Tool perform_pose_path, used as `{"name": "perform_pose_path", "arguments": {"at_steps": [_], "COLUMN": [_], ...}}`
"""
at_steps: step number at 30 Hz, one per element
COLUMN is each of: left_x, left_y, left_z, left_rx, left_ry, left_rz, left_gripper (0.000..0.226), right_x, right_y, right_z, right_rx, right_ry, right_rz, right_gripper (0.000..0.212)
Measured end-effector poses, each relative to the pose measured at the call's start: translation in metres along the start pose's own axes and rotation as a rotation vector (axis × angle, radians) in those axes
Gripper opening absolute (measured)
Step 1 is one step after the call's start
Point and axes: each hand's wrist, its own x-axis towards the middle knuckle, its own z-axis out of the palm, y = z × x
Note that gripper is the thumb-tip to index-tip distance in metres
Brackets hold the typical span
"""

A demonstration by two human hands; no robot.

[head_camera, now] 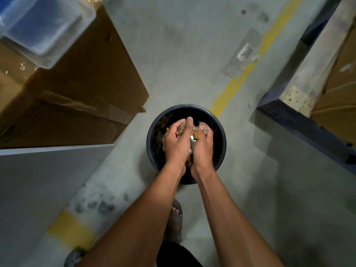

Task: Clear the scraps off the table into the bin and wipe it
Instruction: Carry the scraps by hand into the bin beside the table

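Left hand (178,144) and right hand (202,149) clutch crumpled scraps (194,134) over a black bin (154,128); loose pieces may spill onto the concrete floor (192,54).

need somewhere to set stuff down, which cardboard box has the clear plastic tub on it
The big cardboard box on the left; the clear plastic tub sits on it.

Both forearms: bare, stretched forward and down, running side by side and drawing together at the wrists. Left hand (178,142): back facing up, fingers curled inward, thumb raised along the inner edge. Right hand (203,149): back facing up and to the right, fingers curled, pressed close against the left. The two hands: cupped together, gripping a bundle of scraps (193,136) between them, held directly above the bin (154,132).
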Motion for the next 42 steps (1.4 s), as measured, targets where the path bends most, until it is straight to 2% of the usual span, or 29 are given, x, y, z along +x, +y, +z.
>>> {"name": "perform_pose_path", "arguments": {"at_steps": [3, 6, 10, 13, 17, 20, 22, 35, 42], "left_x": [0.022, 0.036, 0.013, -0.009, -0.034, -0.058, -0.075, -0.221, -0.3], "left_y": [-0.027, -0.045, -0.011, 0.024, 0.058, 0.085, 0.109, 0.33, 0.421], "left_z": [-0.007, -0.016, -0.019, -0.023, -0.036, -0.047, -0.053, -0.106, -0.202], "left_rx": [0.046, 0.031, -0.002, -0.065, -0.088, 0.049, 0.128, 0.276, 0.281], "left_ry": [-0.003, -0.002, 0.019, 0.058, 0.071, 0.057, 0.061, 0.029, 0.129], "left_rz": [-0.04, -0.088, -0.171, -0.238, -0.259, -0.168, -0.089, 0.302, 0.451], "left_gripper": [0.08, 0.085, 0.071, 0.053, 0.039, 0.016, 0.011, 0.016, 0.014], "right_x": [0.008, 0.006, -0.006, -0.021, -0.051, -0.084, -0.107, -0.28, -0.402], "right_y": [0.01, 0.006, -0.002, -0.02, -0.043, -0.063, -0.083, -0.286, -0.344], "right_z": [-0.004, -0.008, -0.01, -0.017, -0.022, -0.015, -0.008, 0.066, 0.129], "right_rx": [0.0, 0.062, 0.172, 0.214, 0.153, 0.108, 0.093, 0.087, 0.052], "right_ry": [0.001, -0.009, -0.044, 0.019, 0.054, 0.035, 0.036, -0.124, -0.28], "right_rz": [0.075, 0.141, 0.245, 0.263, 0.233, 0.177, 0.124, -0.28, -0.395], "right_gripper": [0.041, 0.047, 0.058, 0.04, 0.034, 0.033, 0.031, 0.032, 0.032]}}
